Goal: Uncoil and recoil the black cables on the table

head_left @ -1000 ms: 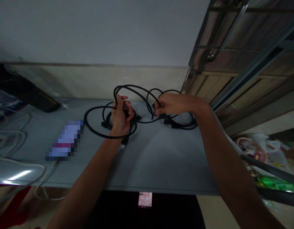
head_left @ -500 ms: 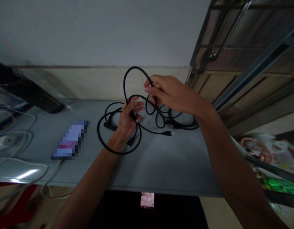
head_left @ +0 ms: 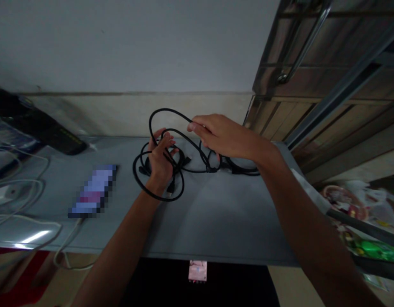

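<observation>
A black cable (head_left: 159, 198) hangs in loose loops around my left hand (head_left: 161, 160), which is closed on part of it with the thumb across the strands. One connector (head_left: 171, 187) dangles just below that hand. My right hand (head_left: 219, 134) pinches a raised strand of the same cable between thumb and fingers, so an arc rises between the two hands. Further black cable coils (head_left: 244, 171) lie on the grey tabletop (head_left: 209, 221) beneath and behind the right hand. More coiled cable lies behind the left hand, partly hidden by it.
A phone (head_left: 94, 189) with a pale charging cord lies left, near white cables and a white adapter (head_left: 3, 194). A black cylindrical object (head_left: 40, 121) rests at the back left. A wall is behind; a metal frame bar (head_left: 340, 94) and cabinet stand right.
Both hands have lowered the cable arc, and my left hand has shifted a little to the left. The strand in my right hand has come down nearer the tabletop.
</observation>
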Demonstrator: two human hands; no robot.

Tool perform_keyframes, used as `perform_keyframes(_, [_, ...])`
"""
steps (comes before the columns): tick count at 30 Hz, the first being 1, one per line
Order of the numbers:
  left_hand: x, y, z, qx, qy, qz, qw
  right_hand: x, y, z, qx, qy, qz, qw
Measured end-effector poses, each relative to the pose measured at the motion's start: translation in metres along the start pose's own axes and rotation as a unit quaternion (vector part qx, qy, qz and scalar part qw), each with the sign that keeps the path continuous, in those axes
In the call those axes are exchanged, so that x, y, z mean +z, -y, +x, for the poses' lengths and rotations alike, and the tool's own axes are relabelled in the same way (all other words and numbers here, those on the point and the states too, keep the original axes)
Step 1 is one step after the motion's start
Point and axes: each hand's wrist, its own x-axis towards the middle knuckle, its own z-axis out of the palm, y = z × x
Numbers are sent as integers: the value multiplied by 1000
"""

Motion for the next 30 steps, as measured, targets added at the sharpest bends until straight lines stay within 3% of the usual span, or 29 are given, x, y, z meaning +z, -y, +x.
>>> perform_keyframes(3, [-2, -1, 4, -32, -5, -9, 999, -1, 1, -2, 9, 7, 1, 1000])
perform_keyframes(6, [-2, -1, 7, -69, 25, -28, 997, 4, 0, -1, 28, 18, 2, 999])
perform_keyframes(13, [3, -4, 7, -131, 37, -81, 987, 25, -3, 2, -1, 129, 22, 991])
perform_keyframes(21, [-6, -12, 10, -129, 37, -134, 982, 27, -44, 9, -25, 211, 39, 976])
perform_keyframes(24, [-9, -11, 12, -120, 40, -127, 984, 19, -53, 9, -3, 176, 15, 984])
perform_keyframes(27, [-11, -12, 13, -127, 37, -135, 982, 4, -54, 4, 30, 75, 37, 996])
perform_keyframes(30, [-10, -12, 13, -143, 39, -141, 979, -11, -52, -2, 78, -33, 109, 990])
